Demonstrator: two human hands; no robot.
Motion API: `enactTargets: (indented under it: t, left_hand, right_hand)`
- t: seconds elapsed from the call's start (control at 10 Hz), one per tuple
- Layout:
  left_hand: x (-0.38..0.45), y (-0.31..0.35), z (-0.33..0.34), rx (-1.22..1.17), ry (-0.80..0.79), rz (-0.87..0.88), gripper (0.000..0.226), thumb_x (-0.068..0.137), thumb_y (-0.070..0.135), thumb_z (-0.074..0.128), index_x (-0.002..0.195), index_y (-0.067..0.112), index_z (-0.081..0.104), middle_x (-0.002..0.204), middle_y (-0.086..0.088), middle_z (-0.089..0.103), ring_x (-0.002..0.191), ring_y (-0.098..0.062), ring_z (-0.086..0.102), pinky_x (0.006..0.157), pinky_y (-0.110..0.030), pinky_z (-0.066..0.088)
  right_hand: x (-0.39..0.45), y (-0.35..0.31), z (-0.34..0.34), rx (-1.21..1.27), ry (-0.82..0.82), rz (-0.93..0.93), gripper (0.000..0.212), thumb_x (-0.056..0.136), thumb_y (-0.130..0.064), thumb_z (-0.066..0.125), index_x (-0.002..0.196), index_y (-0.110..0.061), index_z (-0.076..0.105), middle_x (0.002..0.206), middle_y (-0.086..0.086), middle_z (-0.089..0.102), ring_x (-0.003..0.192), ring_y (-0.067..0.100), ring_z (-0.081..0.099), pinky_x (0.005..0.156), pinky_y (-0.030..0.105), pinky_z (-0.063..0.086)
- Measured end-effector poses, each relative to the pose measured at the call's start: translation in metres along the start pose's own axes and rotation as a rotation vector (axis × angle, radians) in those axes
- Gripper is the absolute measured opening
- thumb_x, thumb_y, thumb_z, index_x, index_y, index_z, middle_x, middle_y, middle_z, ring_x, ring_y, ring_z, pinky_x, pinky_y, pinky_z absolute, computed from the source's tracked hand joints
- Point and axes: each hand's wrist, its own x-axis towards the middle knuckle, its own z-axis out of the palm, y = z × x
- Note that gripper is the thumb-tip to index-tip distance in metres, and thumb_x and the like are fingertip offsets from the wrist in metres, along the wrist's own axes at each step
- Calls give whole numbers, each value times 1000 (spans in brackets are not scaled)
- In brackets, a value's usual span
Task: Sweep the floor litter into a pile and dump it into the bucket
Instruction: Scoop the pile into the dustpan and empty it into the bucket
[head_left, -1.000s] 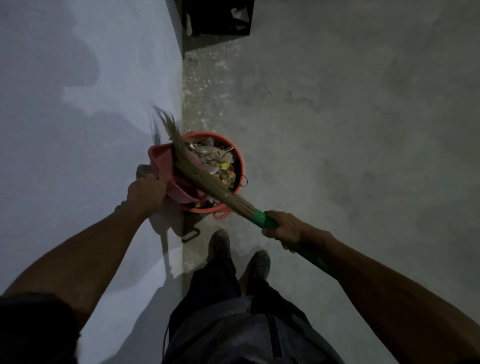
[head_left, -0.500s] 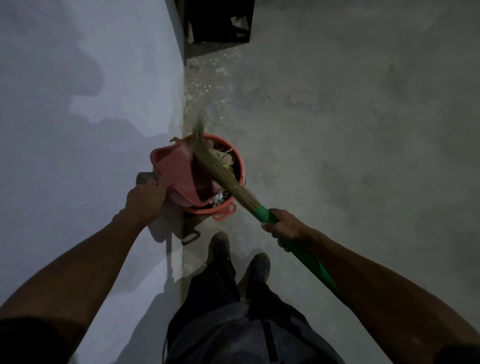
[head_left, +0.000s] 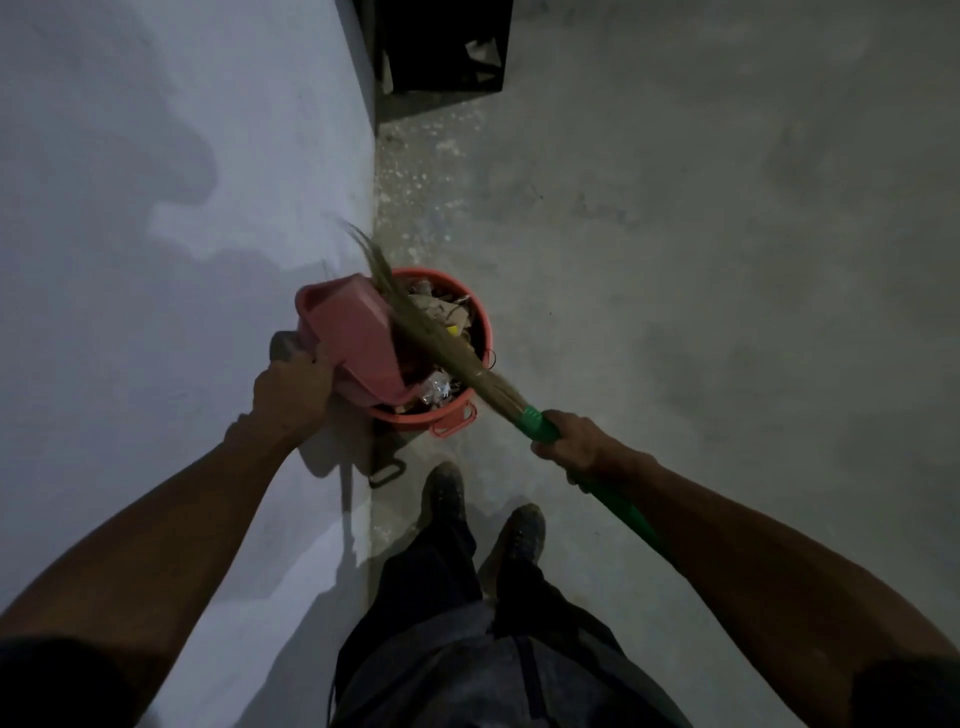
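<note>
A red bucket (head_left: 470, 408) stands on the concrete floor against the wall, full of paper and plastic litter (head_left: 441, 312). My left hand (head_left: 291, 387) grips the handle of a pink dustpan (head_left: 353, 338), which is tilted over the bucket's left rim. My right hand (head_left: 574, 444) grips the green handle of a straw broom (head_left: 447, 348). The broom's bristles lie across the dustpan's edge and over the bucket, with their tips blurred near the wall.
A white wall (head_left: 156, 260) runs along the left. A black crate (head_left: 444, 47) stands at the top by the wall. Pale specks lie on the floor (head_left: 701, 260) beyond the bucket. My two shoes (head_left: 441, 493) stand just behind the bucket.
The broom's bristles swung back and forth over the dustpan and bucket, from the wall side to upright and back to the left. The dustpan stayed tilted over the rim.
</note>
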Motion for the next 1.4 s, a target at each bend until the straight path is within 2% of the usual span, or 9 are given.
enactTargets:
  t: [0.3,0.5,0.7,0.9,1.0,1.1,1.2,1.3,1.4]
  left_hand:
    - [-1,14,-11,-144,36,-18,50,104,36,34,133,-1,47,124,-27,55,111,-47,53,93,-48,42]
    - [-11,22,-28,-259,186,-69,55,104,43,32,116,-7,52,102,-29,57,101,-46,58,83,-44,42]
    - [-15,14,-34,-142,161,16,33,103,10,32,124,-3,52,107,-18,58,103,-45,54,69,-30,27]
    - [-16,11,-24,24,110,36,40,93,15,53,133,6,51,124,-25,53,106,-45,55,78,-46,46]
    - [-7,4,-9,-94,58,60,41,94,22,51,132,6,54,116,-23,60,101,-42,58,74,-39,46]
    - [-6,10,-7,-511,34,-13,28,93,21,55,110,1,62,95,-17,63,83,-32,60,75,-39,52]
    - [-3,24,-5,-906,-160,-253,17,95,10,56,104,-4,61,71,-9,55,54,-16,53,41,-20,43]
    - [8,34,2,-1158,-289,-390,6,93,-1,52,92,-5,57,69,-13,51,31,-9,50,30,-12,32]
    - [18,42,7,-1206,-411,-421,6,90,-3,54,95,-5,56,70,-16,57,36,-17,56,33,-15,36]
  right_hand:
    - [-18,-2,16,-106,-43,-130,39,98,-25,54,134,-12,44,85,-5,53,60,6,52,54,17,41]
    - [-19,17,8,-49,37,29,44,97,-28,54,137,-15,40,94,6,57,56,17,56,42,24,46]
    - [-25,16,-2,19,121,59,44,98,-27,52,138,-15,39,103,11,57,61,18,59,43,25,49]
    - [-27,-4,-4,47,190,-1,44,99,-27,53,138,-15,40,90,2,55,58,14,57,42,21,47]
    - [-25,-13,-8,57,212,1,45,98,-27,54,139,-15,39,90,2,56,59,14,58,44,22,49]
    - [-23,-23,-15,86,226,25,44,97,-27,56,138,-16,41,92,5,57,61,16,59,47,28,54]
    - [-20,-32,-23,129,268,70,39,95,-26,59,129,-10,46,88,8,58,60,17,59,49,30,55]
    - [-18,-42,-35,189,315,107,33,93,-22,63,118,-2,53,80,9,60,53,14,57,44,24,50]
    - [-18,-51,-48,239,384,105,30,91,-16,65,114,-1,56,75,10,62,51,14,57,42,21,46]
